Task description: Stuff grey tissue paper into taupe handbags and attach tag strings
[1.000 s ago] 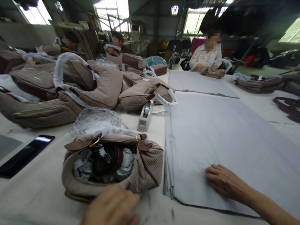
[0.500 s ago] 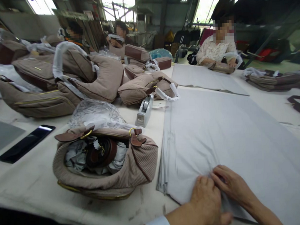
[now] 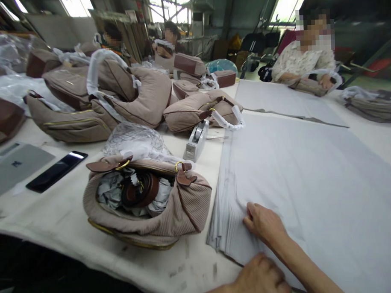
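A stack of thin pale grey sheets, like tissue paper (image 3: 312,176), lies on the table to the right. My right hand (image 3: 265,223) is on its left part, fingers curled together and pinching the top sheet, which creases around them. Lower down, at the stack's near edge, my left hand (image 3: 259,279) is bent and blurred; its fingertips are hidden. Left of the stack sits a beige corduroy handbag (image 3: 191,206) with its top open. Inside it are crumpled grey paper (image 3: 110,190) and a coiled brown strap (image 3: 141,191).
Behind the handbag stands a tape dispenser (image 3: 196,142) beside clear plastic wrap (image 3: 134,140). A black phone (image 3: 57,172) lies at the left near a grey laptop (image 3: 19,169). Several beige bags (image 3: 149,94) are heaped beyond. A co-worker (image 3: 304,59) across the table handles another bag (image 3: 312,87).
My hands have come apart: the right has moved left across the sheets, the left down toward the near edge. The whole view has shifted, showing more of the left side.
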A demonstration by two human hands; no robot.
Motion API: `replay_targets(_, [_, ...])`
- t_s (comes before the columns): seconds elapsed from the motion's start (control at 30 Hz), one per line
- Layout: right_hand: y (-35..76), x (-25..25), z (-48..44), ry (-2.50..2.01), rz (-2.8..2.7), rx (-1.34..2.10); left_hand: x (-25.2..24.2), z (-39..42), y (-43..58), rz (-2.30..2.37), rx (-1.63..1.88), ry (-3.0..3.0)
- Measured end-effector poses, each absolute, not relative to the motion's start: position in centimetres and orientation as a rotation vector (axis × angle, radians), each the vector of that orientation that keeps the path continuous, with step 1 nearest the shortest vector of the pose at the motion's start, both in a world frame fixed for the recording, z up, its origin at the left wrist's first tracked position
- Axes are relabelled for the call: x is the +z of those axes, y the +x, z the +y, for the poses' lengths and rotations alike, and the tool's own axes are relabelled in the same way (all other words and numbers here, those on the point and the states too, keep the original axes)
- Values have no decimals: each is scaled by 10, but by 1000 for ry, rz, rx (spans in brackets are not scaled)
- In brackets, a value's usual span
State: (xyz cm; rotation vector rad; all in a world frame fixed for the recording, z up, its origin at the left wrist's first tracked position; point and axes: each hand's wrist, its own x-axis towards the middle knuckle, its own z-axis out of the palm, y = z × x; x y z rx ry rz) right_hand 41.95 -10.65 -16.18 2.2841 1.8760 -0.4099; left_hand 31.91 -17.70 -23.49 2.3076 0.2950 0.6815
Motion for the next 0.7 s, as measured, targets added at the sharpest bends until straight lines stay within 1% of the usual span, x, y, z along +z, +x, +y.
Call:
replay_targets(0.07, [431,-164,-109,2328,1912,-484,-226,-167,300,287,745,2247])
replay_targets(0.17, [445,-167,-109,2405,1963,-670,-195,-141,270,574,890,1940])
replay_targets(0.23, [453,-170,-109,2456,1974,-827,-175,-122,259,813,852,1663])
replay_targets(0.3, [459,-171,-109,2500,1966,-989,-164,-105,258,948,778,1438])
replay_targets(0.43, [464,-174,-112,2593,1926,-1180,-173,-85,271,976,714,1127])
replay_targets(0.57, [464,-178,-115,2690,1902,-1228,-186,-81,285,1017,680,997])
replay_targets(0.7, [462,-175,-114,2718,1912,-1234,-179,-91,302,1017,608,966])
